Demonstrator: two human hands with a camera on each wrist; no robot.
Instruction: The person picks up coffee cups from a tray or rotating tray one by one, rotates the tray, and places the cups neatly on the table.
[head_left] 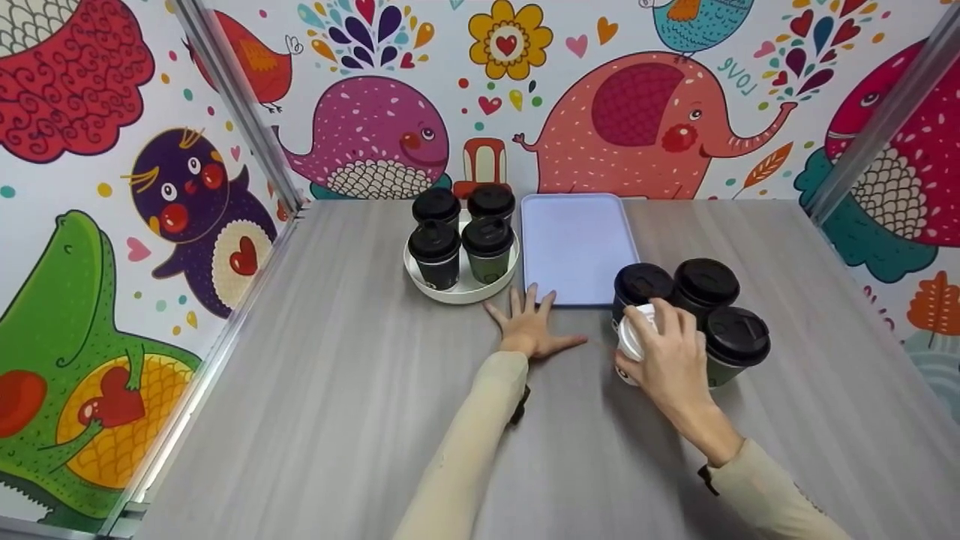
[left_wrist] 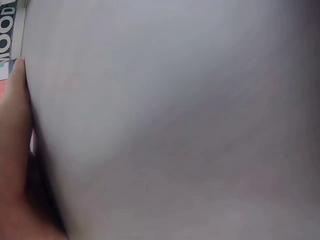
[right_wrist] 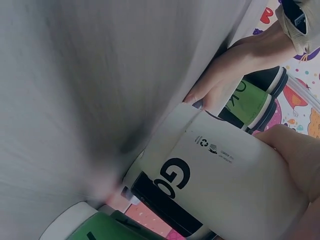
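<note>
the fingers of the right hand (head_left: 671,356) were curled over the top and side of a white cup (head_left: 630,341), pinching it with the thumb on the left. that grip from above probably kept the fingers clear of the neighbouring cups. the fingers of the left hand (head_left: 529,334) were spread wide, palm down on the table (head_left: 337,390), perhaps for support; its fingertips reached the near edge of a lavender tray (head_left: 577,247), though whether they touched it could not be told.

the white cup was at three o'clock from the left hand. it had a white lid, and the right wrist view showed "go" printed on its side; whether its base met the table was unclear. three more cups (head_left: 706,283) with black lids stood close around it at twelve, one and three o'clock, bunched perhaps to stay within easy reach.

the lavender tray lay flat at eleven o'clock from the white cup. at ten o'clock, beside that tray, a round white dish (head_left: 461,298) held four cups (head_left: 487,255) with black lids, upright and close together; the raised rim likely kept them in. the lids hid whatever was inside every cup. beyond, at twelve o'clock, rose a wall (head_left: 637,127) of cartoon animals.
</note>
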